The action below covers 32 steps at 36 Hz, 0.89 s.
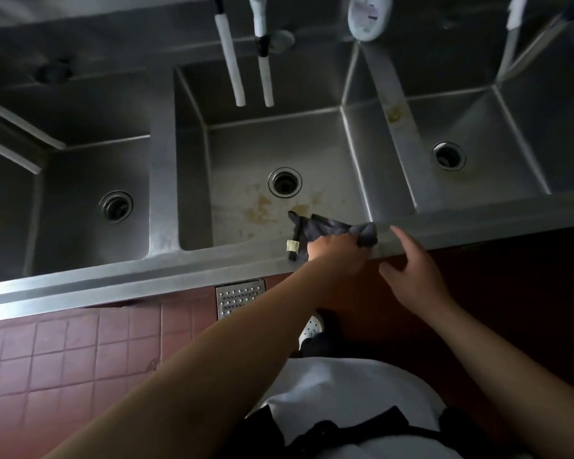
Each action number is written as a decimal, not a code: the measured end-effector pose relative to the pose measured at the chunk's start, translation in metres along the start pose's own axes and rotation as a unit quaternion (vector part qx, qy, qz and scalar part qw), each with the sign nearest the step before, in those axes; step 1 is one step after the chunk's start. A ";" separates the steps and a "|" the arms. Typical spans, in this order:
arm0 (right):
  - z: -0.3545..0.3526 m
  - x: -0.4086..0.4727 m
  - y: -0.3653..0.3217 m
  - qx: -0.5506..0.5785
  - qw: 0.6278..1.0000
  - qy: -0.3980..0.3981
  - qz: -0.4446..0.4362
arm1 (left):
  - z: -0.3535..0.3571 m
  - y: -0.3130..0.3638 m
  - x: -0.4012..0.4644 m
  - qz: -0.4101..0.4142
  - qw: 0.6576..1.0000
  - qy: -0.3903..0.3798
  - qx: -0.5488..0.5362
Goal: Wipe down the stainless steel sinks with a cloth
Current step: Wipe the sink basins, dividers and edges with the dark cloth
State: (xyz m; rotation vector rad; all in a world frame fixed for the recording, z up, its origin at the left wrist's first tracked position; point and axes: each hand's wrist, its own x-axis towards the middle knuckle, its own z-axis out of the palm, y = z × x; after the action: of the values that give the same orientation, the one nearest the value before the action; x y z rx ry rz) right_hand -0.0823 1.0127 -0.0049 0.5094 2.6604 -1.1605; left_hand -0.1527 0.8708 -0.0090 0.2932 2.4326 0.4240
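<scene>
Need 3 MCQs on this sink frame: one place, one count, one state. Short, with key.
1. Where is the dark cloth?
A. on the front rim of the middle basin
B. in the left basin
C. on the floor

2. How many drains show?
A. one
B. two
C. three

3. State of the right hand?
A. gripping the cloth
B. open, holding nothing
C. holding a hose

Key: 1 A, it drapes over the middle basin's front rim under the left hand; 2 C, one per basin; 3 B, fingers spread by the rim.

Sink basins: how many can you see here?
3, side by side: the left basin, the stained middle basin, the right basin. More may lie beyond the frame edges.
</scene>
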 end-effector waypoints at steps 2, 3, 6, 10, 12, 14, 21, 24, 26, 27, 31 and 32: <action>-0.009 0.007 -0.002 0.030 1.000 -0.003 -0.003 | -0.013 0.000 0.004 0.011 0.998 -0.028 -0.049; -0.013 0.011 -0.004 0.041 0.999 -0.013 -0.011 | -0.022 -0.003 0.004 0.027 0.993 -0.044 -0.102; -0.021 0.021 -0.015 0.104 0.990 -0.080 -0.041 | -0.046 -0.023 -0.014 0.050 0.944 -0.073 -0.317; -0.024 0.026 -0.044 0.279 0.942 -0.173 -0.070 | -0.069 -0.058 -0.055 0.051 0.836 -0.099 -0.537; -0.020 0.029 -0.062 0.362 0.905 -0.216 -0.057 | -0.076 -0.077 -0.073 0.065 0.792 -0.095 -0.600; -0.011 0.033 -0.081 0.422 0.849 -0.310 -0.068 | -0.085 -0.093 -0.086 0.098 0.741 -0.098 -0.656; 0.052 0.051 -0.142 0.433 0.802 -0.409 0.025 | -0.117 -0.140 -0.070 0.040 0.713 0.031 -0.699; 0.092 0.068 -0.170 0.398 0.868 -0.288 0.070 | -0.121 -0.169 -0.046 -0.049 0.755 0.162 -0.633; 0.117 0.080 -0.184 0.402 0.875 -0.251 0.098 | -0.129 -0.191 -0.033 -0.057 0.792 0.181 -0.580; 0.128 0.085 -0.189 0.410 0.872 -0.241 0.116 | -0.134 -0.203 -0.027 -0.052 0.813 0.178 -0.552; 0.162 0.113 -0.195 0.399 0.871 -0.184 0.221 | -0.149 -0.263 0.007 -0.102 0.865 0.213 -0.442; 0.173 0.124 -0.194 0.386 0.876 -0.157 0.244 | -0.154 -0.283 0.021 -0.118 0.880 0.240 -0.394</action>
State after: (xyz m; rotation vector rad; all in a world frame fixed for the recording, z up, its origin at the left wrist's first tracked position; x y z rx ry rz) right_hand -0.2648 0.7909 -0.0297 0.9391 1.5712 -1.8823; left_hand -0.2956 0.5813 -0.0112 -0.5133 2.4530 1.4458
